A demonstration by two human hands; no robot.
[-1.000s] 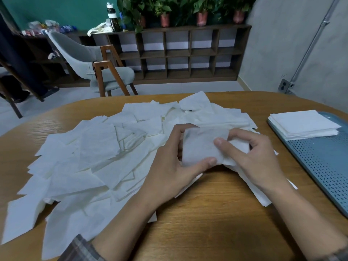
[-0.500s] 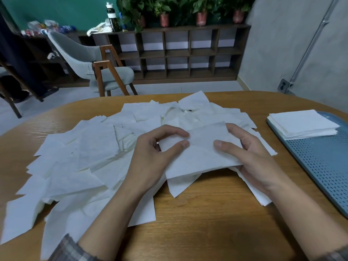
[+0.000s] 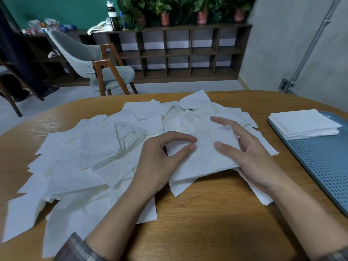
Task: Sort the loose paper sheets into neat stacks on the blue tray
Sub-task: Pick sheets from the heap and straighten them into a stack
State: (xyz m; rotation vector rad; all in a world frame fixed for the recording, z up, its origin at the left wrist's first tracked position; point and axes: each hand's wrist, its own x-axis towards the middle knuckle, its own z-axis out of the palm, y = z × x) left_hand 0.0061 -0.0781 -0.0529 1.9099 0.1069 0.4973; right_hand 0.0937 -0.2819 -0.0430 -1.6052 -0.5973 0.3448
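A wide heap of loose white paper sheets [image 3: 90, 153] covers the left and middle of the wooden table [image 3: 207, 223]. Above its near right part both hands hold one unfolded sheet [image 3: 205, 159]. My left hand [image 3: 160, 161] pinches the sheet's left edge between thumb and forefinger. My right hand [image 3: 250, 157] holds the right side, thumb on top and fingers underneath, the forefinger stretched out over the heap. A neat stack of white sheets [image 3: 303, 123] lies on the far end of the blue perforated tray [image 3: 323, 162] at the right.
Beyond the table's far edge stand a grey chair with wooden legs [image 3: 98, 66] and a low dark shelf unit [image 3: 188, 51] with potted plants on top. A grey wall with a socket [image 3: 285, 84] is at the right.
The sheet, folded small between both hands a second ago, has been opened out flat. My left hand slid left to its edge and my right forefinger lifted off it.
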